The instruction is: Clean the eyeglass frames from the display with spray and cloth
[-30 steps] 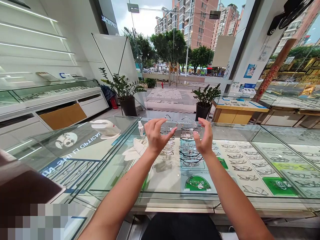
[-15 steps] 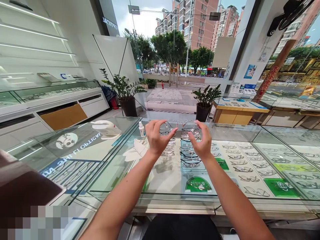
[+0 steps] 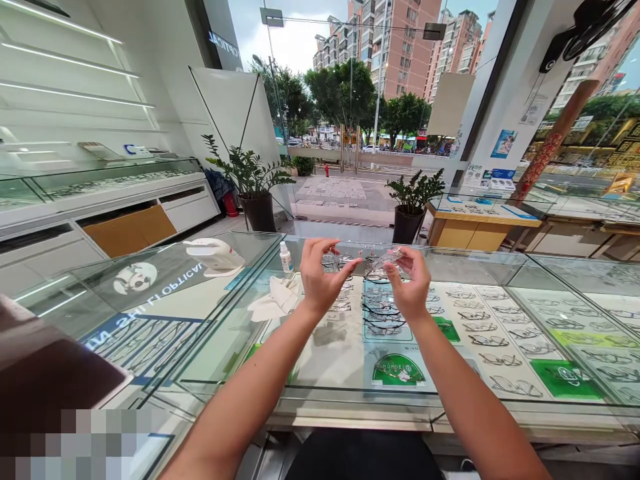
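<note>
Left hand [image 3: 320, 277] and right hand [image 3: 411, 283] each pinch one end of clear glasses [image 3: 379, 264], raised over the glass table [image 3: 345, 363]. Since the last frames, glasses sit slightly lower, tipped differently; likely being turned, not set down. Beyond cloth [image 3: 275, 300]: bottle [image 3: 285, 258].

We held the glasses [image 3: 391, 258] over the far half of the counter [image 3: 325, 373], our left hand [image 3: 323, 277] at one side and our right hand [image 3: 413, 280] at the other. At the counter's middle we had frames [image 3: 384, 310] in rows, with a green card [image 3: 399, 380] toward its near edge. At its left lay a cloth [image 3: 274, 300]; toward its far left stood a bottle [image 3: 285, 260]. Beyond it we saw two plants [image 3: 247, 170].
</note>
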`<state>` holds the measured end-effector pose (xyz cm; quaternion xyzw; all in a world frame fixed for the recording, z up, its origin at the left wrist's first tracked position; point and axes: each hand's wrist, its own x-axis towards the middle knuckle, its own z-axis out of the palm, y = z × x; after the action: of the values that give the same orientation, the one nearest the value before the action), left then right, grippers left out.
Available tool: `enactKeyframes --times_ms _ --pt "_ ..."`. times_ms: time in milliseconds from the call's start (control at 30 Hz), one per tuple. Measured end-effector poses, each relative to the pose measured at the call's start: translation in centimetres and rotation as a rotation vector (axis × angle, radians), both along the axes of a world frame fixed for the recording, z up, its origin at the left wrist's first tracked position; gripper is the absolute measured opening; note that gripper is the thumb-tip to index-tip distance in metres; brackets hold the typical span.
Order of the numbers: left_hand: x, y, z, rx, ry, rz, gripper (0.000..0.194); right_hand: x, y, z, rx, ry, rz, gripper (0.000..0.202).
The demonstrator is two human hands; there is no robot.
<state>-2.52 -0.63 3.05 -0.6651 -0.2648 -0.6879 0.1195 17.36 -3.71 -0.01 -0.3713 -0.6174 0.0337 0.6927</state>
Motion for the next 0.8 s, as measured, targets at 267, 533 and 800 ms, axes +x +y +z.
enactKeyframes --times_ms 267,533,800 --pt "0.23 -0.21 0.25 -0.031 -0.019 -0.048 0.047 0.12 0.58 -0.06 -0.003 -0.037 0.059 0.035" --pt "0.28 -0.47 0.25 -0.054 -0.02 -0.007 0.046 0.33 0.14 0.47 0.02 -0.111 0.027 0.034" --pt "0.53 -0.8 0.23 -0.04 -0.055 -0.013 0.048 -0.06 -0.2 0.69 0.029 -0.088 0.0 0.036"
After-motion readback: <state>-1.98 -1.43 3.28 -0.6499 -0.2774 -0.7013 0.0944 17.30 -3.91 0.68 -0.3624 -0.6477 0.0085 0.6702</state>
